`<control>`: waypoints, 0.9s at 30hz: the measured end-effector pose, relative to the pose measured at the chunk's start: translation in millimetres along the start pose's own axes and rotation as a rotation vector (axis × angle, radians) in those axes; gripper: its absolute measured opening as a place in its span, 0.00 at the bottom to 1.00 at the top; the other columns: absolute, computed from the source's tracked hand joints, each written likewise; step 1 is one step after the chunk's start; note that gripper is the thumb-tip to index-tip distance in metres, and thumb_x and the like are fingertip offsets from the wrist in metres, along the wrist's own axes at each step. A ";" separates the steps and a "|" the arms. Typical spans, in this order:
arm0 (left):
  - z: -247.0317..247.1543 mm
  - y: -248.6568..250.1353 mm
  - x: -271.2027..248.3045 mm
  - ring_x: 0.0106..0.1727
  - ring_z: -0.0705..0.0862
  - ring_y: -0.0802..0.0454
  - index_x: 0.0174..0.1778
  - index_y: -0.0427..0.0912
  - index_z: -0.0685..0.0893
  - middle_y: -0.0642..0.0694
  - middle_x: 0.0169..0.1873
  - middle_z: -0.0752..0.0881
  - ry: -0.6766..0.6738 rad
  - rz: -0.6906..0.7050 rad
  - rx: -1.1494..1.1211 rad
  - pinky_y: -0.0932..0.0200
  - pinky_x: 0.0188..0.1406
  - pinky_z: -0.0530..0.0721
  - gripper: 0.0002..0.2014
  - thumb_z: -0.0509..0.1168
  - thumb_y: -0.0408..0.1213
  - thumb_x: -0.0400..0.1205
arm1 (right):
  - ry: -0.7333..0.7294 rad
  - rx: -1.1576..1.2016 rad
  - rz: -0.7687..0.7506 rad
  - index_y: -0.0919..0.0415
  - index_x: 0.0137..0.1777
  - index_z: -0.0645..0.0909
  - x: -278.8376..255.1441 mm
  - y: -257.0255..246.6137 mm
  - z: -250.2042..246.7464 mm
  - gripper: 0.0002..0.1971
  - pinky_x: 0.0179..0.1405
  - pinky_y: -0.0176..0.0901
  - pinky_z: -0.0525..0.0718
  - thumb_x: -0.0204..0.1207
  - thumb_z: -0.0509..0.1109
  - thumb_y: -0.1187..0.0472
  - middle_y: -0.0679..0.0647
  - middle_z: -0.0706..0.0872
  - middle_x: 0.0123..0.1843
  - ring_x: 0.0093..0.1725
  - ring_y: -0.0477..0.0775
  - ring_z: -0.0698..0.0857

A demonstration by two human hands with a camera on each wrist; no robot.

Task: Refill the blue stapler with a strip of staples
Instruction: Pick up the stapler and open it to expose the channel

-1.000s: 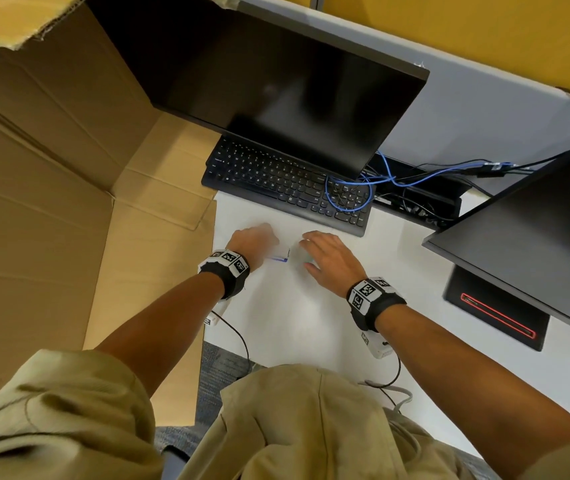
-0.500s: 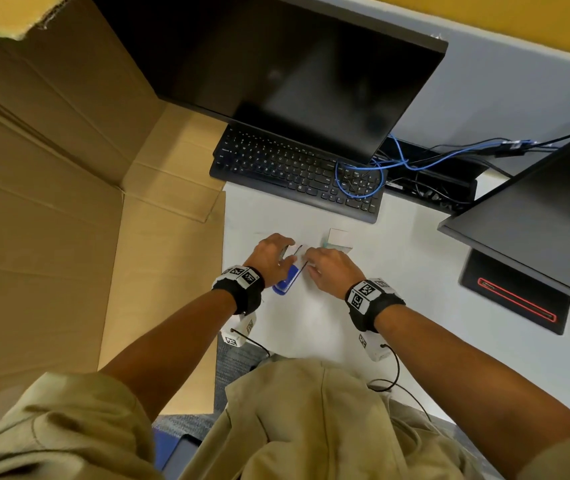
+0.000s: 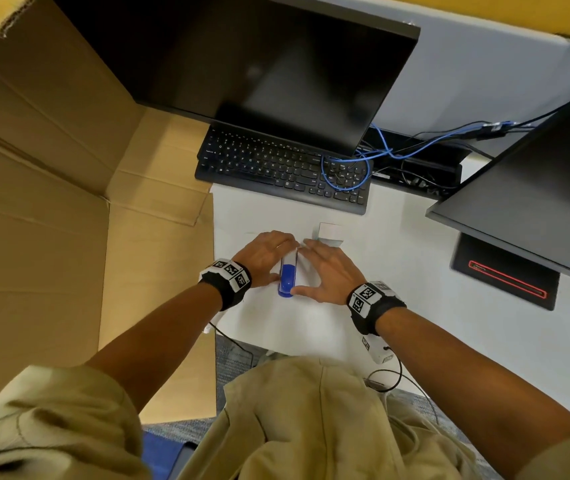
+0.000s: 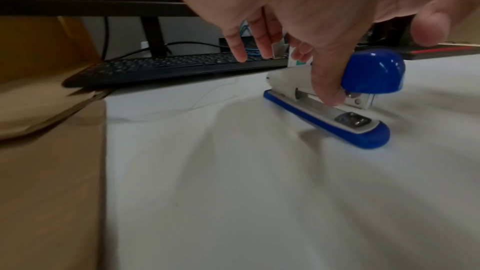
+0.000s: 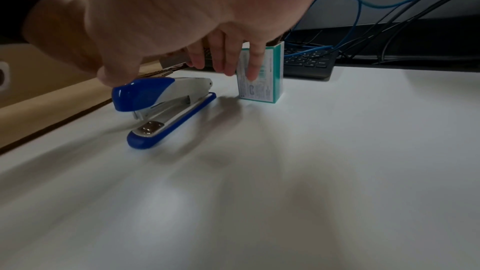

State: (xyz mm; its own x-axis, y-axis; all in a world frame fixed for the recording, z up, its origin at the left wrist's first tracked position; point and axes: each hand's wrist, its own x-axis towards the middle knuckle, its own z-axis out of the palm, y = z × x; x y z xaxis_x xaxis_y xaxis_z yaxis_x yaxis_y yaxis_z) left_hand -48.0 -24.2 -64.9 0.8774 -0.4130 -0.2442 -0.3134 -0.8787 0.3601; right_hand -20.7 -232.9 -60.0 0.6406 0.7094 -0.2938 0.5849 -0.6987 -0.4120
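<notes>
The blue and white stapler (image 3: 287, 277) (image 4: 371, 73) (image 5: 145, 93) lies closed on the white desk (image 3: 311, 327) between my hands. My left hand (image 3: 266, 254) is on its left, with one finger (image 4: 327, 85) pressed against its side. My right hand (image 3: 325, 271) is on its right, thumb on the blue cap and fingers (image 5: 226, 65) hanging straight past the rear. A short grey staple strip (image 4: 279, 50) (image 5: 174, 60) hovers between the fingertips of both hands. I cannot tell which hand holds it.
A teal and white staple box (image 3: 328, 233) (image 5: 262, 77) stands upright just behind the stapler. Beyond it are a black keyboard (image 3: 283, 168), a monitor (image 3: 259, 71) and blue cables (image 3: 345, 168). Cardboard (image 3: 68, 202) lines the desk's left edge, and a second monitor (image 3: 536, 174) overhangs the right.
The stapler was tilted in my left hand half a second ago and now lies flat, pointing toward me. Both hands have spread to its sides.
</notes>
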 end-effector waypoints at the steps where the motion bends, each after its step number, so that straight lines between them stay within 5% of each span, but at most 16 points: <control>1: 0.1 2.2 2.2 0.72 0.75 0.40 0.75 0.41 0.72 0.39 0.73 0.76 -0.008 0.026 0.017 0.47 0.73 0.73 0.39 0.78 0.46 0.69 | -0.012 0.011 0.012 0.57 0.81 0.61 -1.6 1.3 0.3 0.49 0.80 0.56 0.64 0.67 0.64 0.26 0.59 0.62 0.84 0.82 0.59 0.63; 6: 3.1 15.8 14.7 0.69 0.77 0.41 0.71 0.43 0.76 0.41 0.70 0.79 -0.077 0.080 0.022 0.48 0.74 0.74 0.31 0.75 0.47 0.73 | -0.002 0.026 0.020 0.58 0.76 0.69 -11.2 9.9 4.8 0.49 0.72 0.55 0.74 0.63 0.67 0.24 0.59 0.75 0.75 0.72 0.60 0.75; 10: 4.9 30.3 27.6 0.59 0.83 0.42 0.66 0.43 0.78 0.43 0.63 0.82 -0.135 0.044 -0.049 0.50 0.58 0.83 0.22 0.71 0.43 0.77 | 0.018 0.049 0.020 0.57 0.63 0.75 -18.3 18.3 9.5 0.41 0.57 0.51 0.83 0.60 0.71 0.25 0.55 0.83 0.59 0.54 0.56 0.83; 17: 12.0 57.3 52.3 0.55 0.84 0.40 0.64 0.40 0.81 0.41 0.59 0.83 -0.111 -0.023 -0.103 0.49 0.53 0.84 0.19 0.69 0.41 0.78 | 0.024 0.083 0.157 0.59 0.69 0.73 -33.0 34.1 10.3 0.32 0.62 0.51 0.80 0.71 0.75 0.43 0.59 0.83 0.65 0.60 0.61 0.81; 27: 22.8 94.2 72.7 0.55 0.84 0.40 0.66 0.40 0.79 0.40 0.62 0.81 -0.080 -0.025 -0.185 0.49 0.56 0.84 0.24 0.74 0.41 0.74 | 0.111 0.101 0.296 0.64 0.67 0.74 -58.3 52.8 9.4 0.19 0.48 0.55 0.84 0.77 0.68 0.62 0.64 0.87 0.54 0.48 0.65 0.84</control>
State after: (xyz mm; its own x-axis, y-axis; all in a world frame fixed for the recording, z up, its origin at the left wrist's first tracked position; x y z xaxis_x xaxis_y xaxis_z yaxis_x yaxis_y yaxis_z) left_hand -22.0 -142.5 -69.3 0.8501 -0.4159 -0.3230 -0.2137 -0.8331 0.5102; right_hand -31.9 -310.2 -72.8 0.8290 0.4589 -0.3196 0.3166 -0.8562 -0.4083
